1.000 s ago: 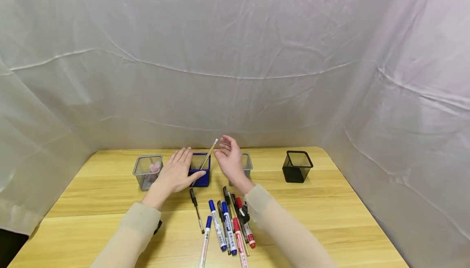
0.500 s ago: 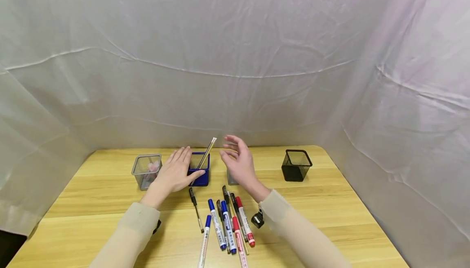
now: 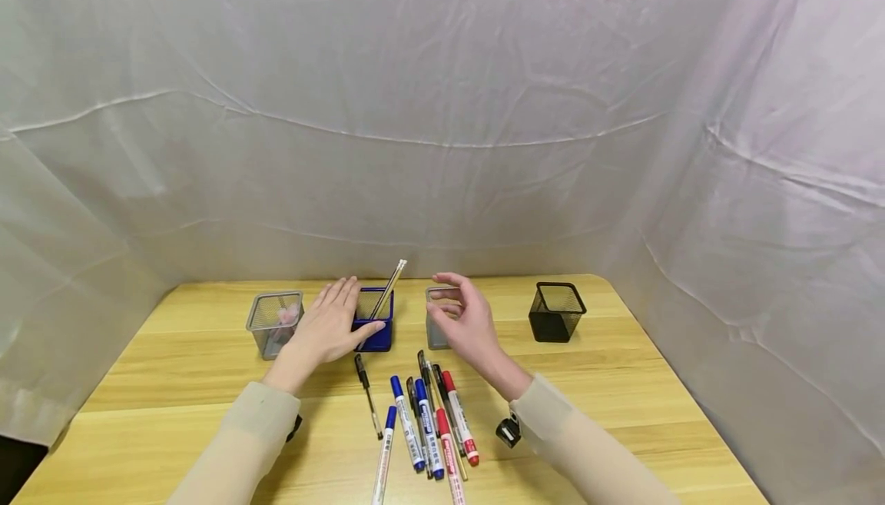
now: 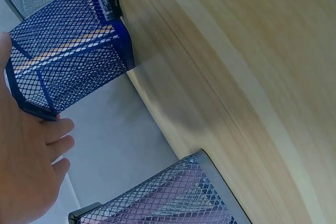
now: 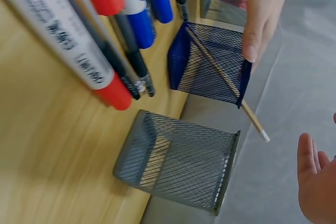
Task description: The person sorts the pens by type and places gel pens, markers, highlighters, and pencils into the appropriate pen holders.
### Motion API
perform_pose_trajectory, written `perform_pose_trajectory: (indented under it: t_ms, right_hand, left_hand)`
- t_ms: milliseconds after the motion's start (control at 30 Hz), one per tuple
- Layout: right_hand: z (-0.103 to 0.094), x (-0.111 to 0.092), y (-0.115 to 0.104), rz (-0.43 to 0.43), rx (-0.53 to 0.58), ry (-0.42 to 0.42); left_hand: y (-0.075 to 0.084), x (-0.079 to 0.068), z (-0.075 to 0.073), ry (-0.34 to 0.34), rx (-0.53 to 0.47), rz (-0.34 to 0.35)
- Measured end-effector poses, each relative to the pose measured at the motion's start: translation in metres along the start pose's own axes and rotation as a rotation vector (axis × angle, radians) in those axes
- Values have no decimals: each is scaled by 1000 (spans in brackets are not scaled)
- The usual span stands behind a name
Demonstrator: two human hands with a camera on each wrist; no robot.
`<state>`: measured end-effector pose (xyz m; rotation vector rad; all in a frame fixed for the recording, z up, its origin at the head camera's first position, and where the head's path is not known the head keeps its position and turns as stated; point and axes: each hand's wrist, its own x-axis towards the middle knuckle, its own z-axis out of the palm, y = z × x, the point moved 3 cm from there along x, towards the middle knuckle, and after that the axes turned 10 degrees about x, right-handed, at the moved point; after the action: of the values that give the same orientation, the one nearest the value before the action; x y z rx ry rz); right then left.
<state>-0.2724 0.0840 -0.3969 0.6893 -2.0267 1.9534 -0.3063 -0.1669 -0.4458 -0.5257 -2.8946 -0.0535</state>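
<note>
A blue mesh pen holder (image 3: 376, 338) stands toward the back of the table, with slanting pencils (image 3: 390, 288) whose white ends stick up out of it. My left hand (image 3: 330, 324) rests at its rim, fingers straight and thumb spread along the front; the left wrist view shows fingertips (image 4: 60, 142) right at the rim. To the right, a grey mesh holder (image 3: 437, 336) is partly hidden behind my right hand (image 3: 469, 322). That hand holds nothing and its fingers are loosely bent. In the right wrist view it is apart from the pencil's white end.
Several blue and red markers (image 3: 406, 422) and black pens (image 3: 366, 390) lie in front of the holders. Another grey mesh holder (image 3: 266, 320) with something pink inside stands at left, a black mesh holder (image 3: 555, 327) at right. A pale curtain (image 3: 442, 190) hangs behind the table.
My right hand has drawn away from the pencils, moving right and slightly down, over the grey holder. The pencils lean a little differently in the blue holder. My left hand has stayed in place.
</note>
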Motion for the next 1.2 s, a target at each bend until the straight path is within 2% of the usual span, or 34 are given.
perform_pose_trajectory:
  t_ms: [600, 933, 1200]
  right_hand:
    - [-11, -38, 23, 137, -133, -138]
    - [-10, -59, 45, 201, -209, -283]
    - [-8, -71, 54, 311, -306, -387]
  left_hand:
    - [-1, 1, 2, 6, -1, 9]
    - [0, 2, 3, 2, -2, 6]
    - [1, 2, 2, -1, -4, 7]
